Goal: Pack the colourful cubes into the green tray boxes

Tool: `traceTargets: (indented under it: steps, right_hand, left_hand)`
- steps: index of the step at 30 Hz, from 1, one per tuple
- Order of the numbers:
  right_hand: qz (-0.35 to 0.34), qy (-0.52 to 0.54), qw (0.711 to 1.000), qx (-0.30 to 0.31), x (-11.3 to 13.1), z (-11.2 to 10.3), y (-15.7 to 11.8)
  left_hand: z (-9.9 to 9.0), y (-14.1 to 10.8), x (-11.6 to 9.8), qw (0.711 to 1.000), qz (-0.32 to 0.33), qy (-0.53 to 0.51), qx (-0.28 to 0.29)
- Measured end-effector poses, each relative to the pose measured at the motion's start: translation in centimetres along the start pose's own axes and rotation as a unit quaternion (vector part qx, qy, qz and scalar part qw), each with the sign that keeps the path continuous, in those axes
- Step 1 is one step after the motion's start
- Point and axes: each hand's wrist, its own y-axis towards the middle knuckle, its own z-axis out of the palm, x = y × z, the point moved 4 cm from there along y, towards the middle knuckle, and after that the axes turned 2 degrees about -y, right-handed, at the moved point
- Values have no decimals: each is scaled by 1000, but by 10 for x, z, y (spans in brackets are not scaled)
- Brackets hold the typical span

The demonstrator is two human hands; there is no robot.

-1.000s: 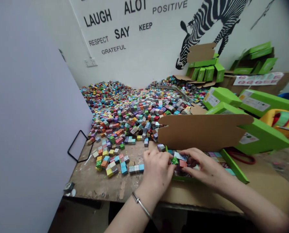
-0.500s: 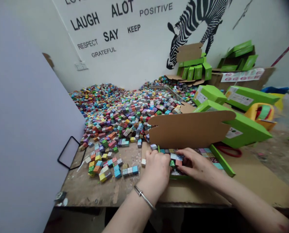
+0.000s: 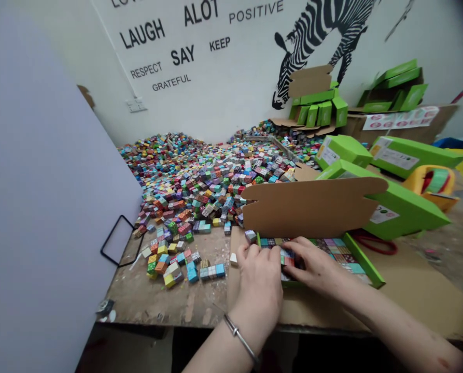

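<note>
Here, one open box [image 3: 365,260] lies near right. The right hand [image 3: 314,263] pinches cubes [image 3: 289,259] in it, too covered to count; the left hand [image 3: 259,280] curls at its left end, grip hidden. One upright flap [image 3: 312,208] partly blocks one of three cartons [image 3: 414,210] beyond.

A thin silver-coloured metal bangle [image 3: 241,339] with a small raised fitting circles the left wrist, at lower centre. Both forearms are bare, without sleeves or gloves.
</note>
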Motion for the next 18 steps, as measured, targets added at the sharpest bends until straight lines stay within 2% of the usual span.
traceTargets:
  steps: [3,6,10,13,16,18]
  right_hand:
    - [-21,-10,1000,-16,1,6,11]
    - [-34,-45,998,-35,0,16,25]
    - [-23,-73,996,-45,-6,26,31]
    - [-28,-79,996,-15,-7,25,25]
    - [-47,-110,992,-41,9,15,22]
    - [-71,-108,990,-53,33,15,29]
  left_hand:
    - [-4,-15,7,993,-6,-10,-114]
    - [-7,-36,25,983,-19,-9,-182]
    - [-12,-68,59,976,-35,22,-213]
    - [-20,-91,85,971,-46,53,-229]
    - [-27,-108,108,960,-74,77,-259]
    - [-30,-116,121,951,-92,80,-283]
